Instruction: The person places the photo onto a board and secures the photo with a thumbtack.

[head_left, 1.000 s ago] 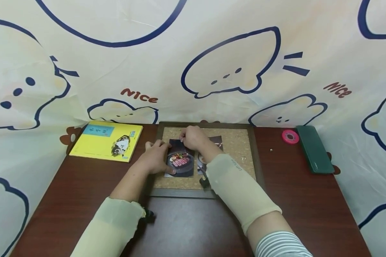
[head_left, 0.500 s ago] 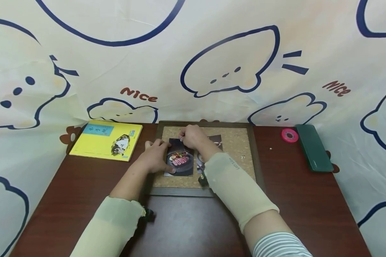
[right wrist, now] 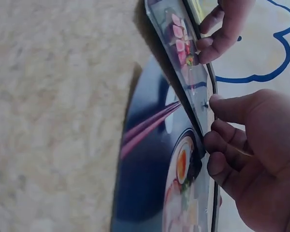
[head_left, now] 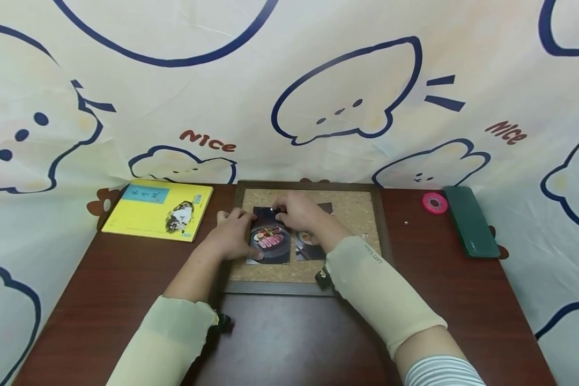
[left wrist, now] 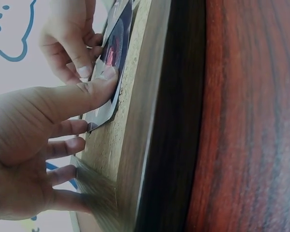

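In the head view, a photo of a plated meat dish (head_left: 270, 244) lies on a wood-framed cork board (head_left: 354, 214). My left hand (head_left: 230, 236) rests at its left side, the thumb pressing on its lower left part and the straight fingers along its upper left edge. At the photo's top, my right hand (head_left: 299, 213) has thumb and fingers apart beside a small pushpin (right wrist: 205, 104) that stands in the photo. Partly under my right hand is a second food photo (right wrist: 152, 159), showing an egg bowl and chopsticks; it sits beside the first one.
To the left lies a yellow book (head_left: 159, 210) on the dark wooden table (head_left: 289, 338). A pink tape roll (head_left: 435, 204) and a green case (head_left: 473, 222) are at the right. Small clear pins (head_left: 364, 236) show on the board's right part. Printed cloth hangs behind.
My right hand has loosened its fingers from the pushpin and shifted slightly right and toward me, uncovering more of the second photo. The left hand stays in place.
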The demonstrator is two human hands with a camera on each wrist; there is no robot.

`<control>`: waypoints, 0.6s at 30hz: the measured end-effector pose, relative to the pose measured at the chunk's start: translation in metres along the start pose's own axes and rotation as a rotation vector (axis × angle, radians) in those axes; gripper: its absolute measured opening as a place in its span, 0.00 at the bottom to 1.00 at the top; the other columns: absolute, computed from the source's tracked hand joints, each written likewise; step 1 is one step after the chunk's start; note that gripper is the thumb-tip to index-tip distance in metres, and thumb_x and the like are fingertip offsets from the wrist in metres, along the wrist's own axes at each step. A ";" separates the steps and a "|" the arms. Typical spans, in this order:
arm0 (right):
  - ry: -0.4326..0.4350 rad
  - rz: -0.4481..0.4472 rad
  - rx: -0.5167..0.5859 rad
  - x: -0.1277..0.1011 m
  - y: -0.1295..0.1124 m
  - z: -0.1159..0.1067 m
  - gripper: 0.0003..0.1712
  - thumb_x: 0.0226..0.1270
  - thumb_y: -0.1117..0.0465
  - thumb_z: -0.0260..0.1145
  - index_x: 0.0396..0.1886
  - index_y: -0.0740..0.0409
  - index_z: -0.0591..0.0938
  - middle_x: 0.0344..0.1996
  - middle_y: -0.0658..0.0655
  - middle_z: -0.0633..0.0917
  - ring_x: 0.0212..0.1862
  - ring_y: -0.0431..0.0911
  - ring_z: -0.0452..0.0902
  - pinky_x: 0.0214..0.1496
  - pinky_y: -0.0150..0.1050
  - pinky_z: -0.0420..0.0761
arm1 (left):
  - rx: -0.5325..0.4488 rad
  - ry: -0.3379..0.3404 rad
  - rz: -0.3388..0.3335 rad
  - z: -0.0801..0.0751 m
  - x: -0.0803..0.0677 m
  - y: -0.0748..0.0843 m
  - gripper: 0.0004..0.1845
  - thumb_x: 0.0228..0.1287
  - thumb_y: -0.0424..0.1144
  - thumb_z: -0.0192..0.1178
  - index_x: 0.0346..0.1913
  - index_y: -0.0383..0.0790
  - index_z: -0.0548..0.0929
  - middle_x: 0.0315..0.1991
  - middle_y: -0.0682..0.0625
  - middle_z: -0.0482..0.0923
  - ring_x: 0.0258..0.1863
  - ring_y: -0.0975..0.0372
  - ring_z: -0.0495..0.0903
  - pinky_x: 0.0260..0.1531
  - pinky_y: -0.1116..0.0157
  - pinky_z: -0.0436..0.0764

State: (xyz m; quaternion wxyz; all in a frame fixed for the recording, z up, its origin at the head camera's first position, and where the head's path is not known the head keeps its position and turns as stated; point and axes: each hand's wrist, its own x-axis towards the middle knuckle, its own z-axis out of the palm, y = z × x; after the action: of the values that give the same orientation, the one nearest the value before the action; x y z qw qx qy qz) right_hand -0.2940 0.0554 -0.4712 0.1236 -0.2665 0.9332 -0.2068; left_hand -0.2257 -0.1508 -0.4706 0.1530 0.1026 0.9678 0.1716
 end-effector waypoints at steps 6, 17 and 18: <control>0.007 -0.002 -0.053 -0.001 0.003 0.005 0.18 0.68 0.52 0.63 0.57 0.44 0.81 0.56 0.46 0.81 0.56 0.43 0.76 0.57 0.42 0.75 | -0.027 -0.007 -0.004 0.002 -0.001 0.001 0.55 0.33 0.63 0.77 0.69 0.50 0.68 0.66 0.47 0.61 0.55 0.49 0.52 0.42 0.51 0.76; -0.024 0.014 -0.106 0.001 -0.004 0.009 0.21 0.70 0.50 0.60 0.61 0.44 0.79 0.62 0.49 0.77 0.64 0.48 0.70 0.64 0.46 0.70 | -0.029 0.011 -0.002 0.001 -0.005 0.002 0.54 0.34 0.61 0.78 0.69 0.47 0.68 0.67 0.45 0.60 0.54 0.48 0.52 0.42 0.53 0.75; -0.030 0.017 -0.110 0.001 -0.005 0.008 0.21 0.70 0.49 0.60 0.61 0.44 0.78 0.62 0.50 0.76 0.64 0.48 0.70 0.65 0.46 0.69 | -0.027 0.011 -0.002 0.000 -0.005 0.001 0.54 0.34 0.61 0.78 0.69 0.47 0.68 0.68 0.45 0.60 0.54 0.48 0.52 0.42 0.53 0.75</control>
State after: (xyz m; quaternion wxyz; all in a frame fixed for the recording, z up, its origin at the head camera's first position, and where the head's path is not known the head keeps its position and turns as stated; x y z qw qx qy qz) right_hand -0.2900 0.0481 -0.4764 0.1243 -0.2682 0.9434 -0.1502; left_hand -0.2209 -0.1508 -0.4689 0.1491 0.0985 0.9664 0.1848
